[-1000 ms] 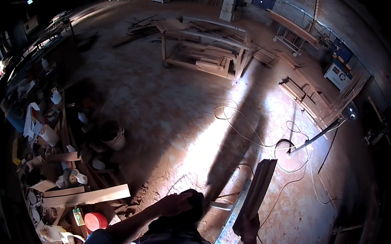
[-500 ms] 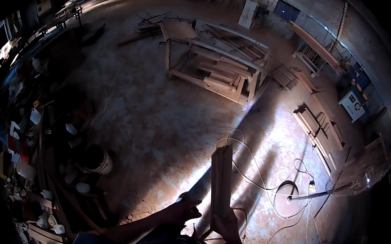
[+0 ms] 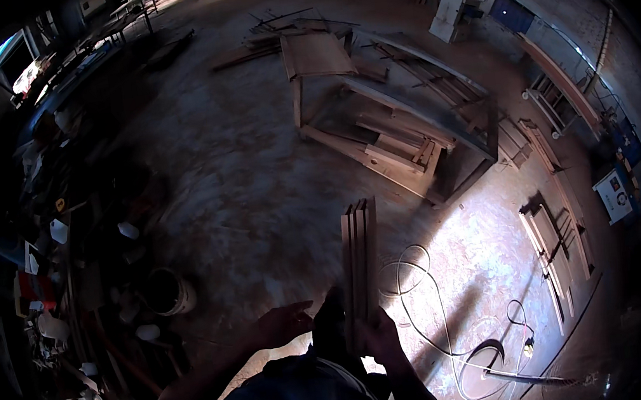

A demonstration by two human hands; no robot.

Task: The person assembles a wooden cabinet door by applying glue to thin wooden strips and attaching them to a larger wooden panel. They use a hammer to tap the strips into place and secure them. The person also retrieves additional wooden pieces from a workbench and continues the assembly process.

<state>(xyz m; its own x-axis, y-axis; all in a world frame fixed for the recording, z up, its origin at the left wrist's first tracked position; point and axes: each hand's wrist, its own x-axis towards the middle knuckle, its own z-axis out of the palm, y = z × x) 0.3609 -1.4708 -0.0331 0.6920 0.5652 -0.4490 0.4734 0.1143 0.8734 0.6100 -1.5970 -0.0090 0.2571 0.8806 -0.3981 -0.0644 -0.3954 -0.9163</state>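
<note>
Right hand closed firmly round near end of bundled wooden strips, rest of bundle reaching away toward far side, just ahead of body. Left hand empty, loosely open, fingers pointing right, left of strips and apart from them. Pale cable looped on lit floor, right; bucket at left; wooden workbench farther off.

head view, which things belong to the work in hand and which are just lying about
In hand:
ridged wood, in the right hand
left hand, apparently empty

Seemingly just lying about:
bucket at left
looped cable
planks on floor at right
</note>
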